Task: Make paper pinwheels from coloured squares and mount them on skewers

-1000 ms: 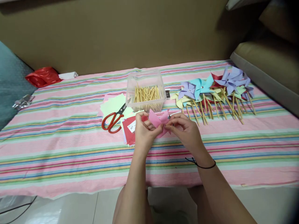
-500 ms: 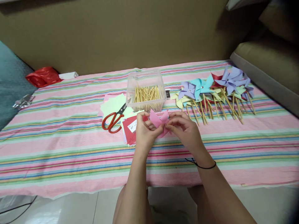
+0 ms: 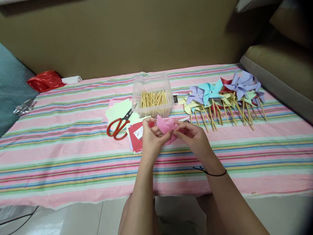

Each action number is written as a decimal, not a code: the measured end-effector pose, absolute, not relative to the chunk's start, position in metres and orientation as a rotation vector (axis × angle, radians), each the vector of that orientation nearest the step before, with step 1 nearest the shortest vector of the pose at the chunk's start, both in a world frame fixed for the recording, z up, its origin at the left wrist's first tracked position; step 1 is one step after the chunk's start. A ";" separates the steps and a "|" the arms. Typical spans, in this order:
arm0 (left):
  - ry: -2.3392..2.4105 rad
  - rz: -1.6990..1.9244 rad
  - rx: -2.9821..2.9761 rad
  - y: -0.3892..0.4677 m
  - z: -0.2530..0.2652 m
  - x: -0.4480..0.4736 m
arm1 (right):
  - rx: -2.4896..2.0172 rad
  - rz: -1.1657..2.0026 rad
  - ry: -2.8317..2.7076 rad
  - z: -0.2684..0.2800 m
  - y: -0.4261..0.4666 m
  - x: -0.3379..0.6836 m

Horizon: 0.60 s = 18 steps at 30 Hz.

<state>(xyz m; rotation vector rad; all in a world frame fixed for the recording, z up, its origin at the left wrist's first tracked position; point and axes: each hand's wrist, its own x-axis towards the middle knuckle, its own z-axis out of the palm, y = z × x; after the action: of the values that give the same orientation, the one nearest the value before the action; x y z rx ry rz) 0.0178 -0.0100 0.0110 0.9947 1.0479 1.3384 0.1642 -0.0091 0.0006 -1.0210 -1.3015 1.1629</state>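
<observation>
A pink paper pinwheel with folded blades is held up between both hands over the striped cloth. My left hand is closed on its left side, thumb pressed near the middle. With thumb and forefinger, my right hand pinches the pinwheel at its centre; whatever small thing lies between those fingertips is too small to make out. A black cord circles my right wrist. Just left of my left hand lies a stack of coloured paper with a red sheet on top, bearing a small white card.
Behind my hands stands a clear plastic box of wooden sticks. Orange-handled scissors rest on pale green paper. Several finished pinwheels on sticks lie to the right. A red plastic bag sits at the far left.
My right hand has shifted slightly, its outer fingers curling lower beside the pinwheel, and a pale strip now shows behind them. My left hand keeps its hold.
</observation>
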 end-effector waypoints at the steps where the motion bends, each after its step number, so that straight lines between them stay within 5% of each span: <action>1: 1.058 1.335 0.998 -0.010 0.012 0.018 | -1.018 1.173 -1.300 0.001 -0.009 0.164; 18: 1.057 1.339 1.028 -0.011 0.014 0.017 | -1.019 1.196 -1.347 0.006 -0.010 0.164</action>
<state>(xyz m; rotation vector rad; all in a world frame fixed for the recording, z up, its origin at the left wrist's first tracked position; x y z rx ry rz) 0.0170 -0.0113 0.0138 1.0278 1.0570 1.3394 0.1641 -0.0096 0.0059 -1.0185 -1.3474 1.1960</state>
